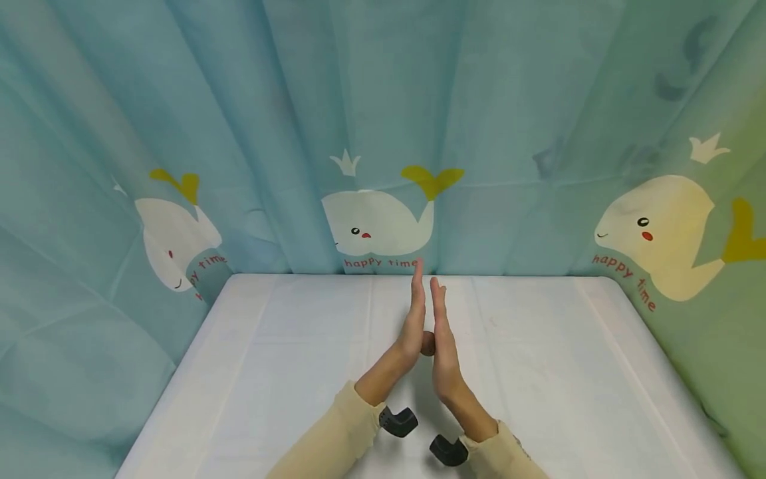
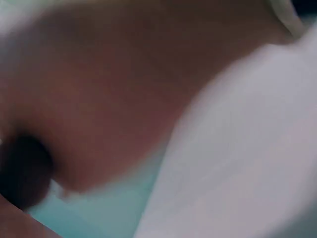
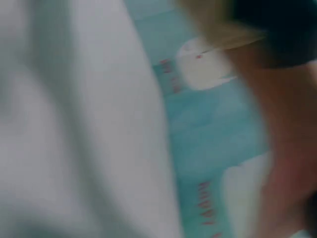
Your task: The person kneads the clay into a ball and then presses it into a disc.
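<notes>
A small round brown ball [image 1: 427, 343] is pressed between two facing palms, above the white table in the head view. My left hand [image 1: 414, 326] is upright on its left, fingers straight and pointing away from me. On the other side my right hand [image 1: 444, 346] mirrors it, fingers also extended. The left wrist view has the ball [image 2: 25, 171] dark and blurred at the left edge, against the palm of the left hand [image 2: 109, 109]. In the right wrist view the right hand [image 3: 287, 183] is blurred, with a dark round edge beside it at the frame border.
The white-covered table [image 1: 299, 346] spreads out on both sides of the arms. Behind it hangs a blue-green curtain [image 1: 383, 100] printed with whales. Black wrist devices [image 1: 398, 422] protrude near the beige sleeves [image 1: 335, 432].
</notes>
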Action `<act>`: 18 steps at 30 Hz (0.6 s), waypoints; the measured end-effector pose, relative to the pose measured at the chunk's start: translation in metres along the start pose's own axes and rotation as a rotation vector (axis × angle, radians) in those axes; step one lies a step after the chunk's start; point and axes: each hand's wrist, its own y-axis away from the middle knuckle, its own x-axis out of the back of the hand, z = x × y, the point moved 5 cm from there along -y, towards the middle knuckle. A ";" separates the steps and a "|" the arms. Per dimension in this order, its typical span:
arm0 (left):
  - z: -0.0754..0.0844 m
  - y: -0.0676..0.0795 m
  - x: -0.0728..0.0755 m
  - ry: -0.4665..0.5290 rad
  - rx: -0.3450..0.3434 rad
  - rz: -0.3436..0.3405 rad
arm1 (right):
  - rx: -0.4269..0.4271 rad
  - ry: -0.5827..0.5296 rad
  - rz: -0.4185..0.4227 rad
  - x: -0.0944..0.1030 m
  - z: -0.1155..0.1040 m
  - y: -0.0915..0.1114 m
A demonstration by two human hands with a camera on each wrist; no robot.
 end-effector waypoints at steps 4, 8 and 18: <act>-0.008 0.007 -0.009 0.010 0.004 -0.061 | -0.018 0.001 0.039 0.011 -0.012 -0.018; 0.004 0.013 -0.013 0.179 0.019 -0.052 | -0.065 -0.006 0.046 0.024 0.001 -0.030; -0.001 -0.005 -0.002 -0.017 -0.101 -0.010 | -0.027 -0.139 -0.015 0.003 -0.007 -0.009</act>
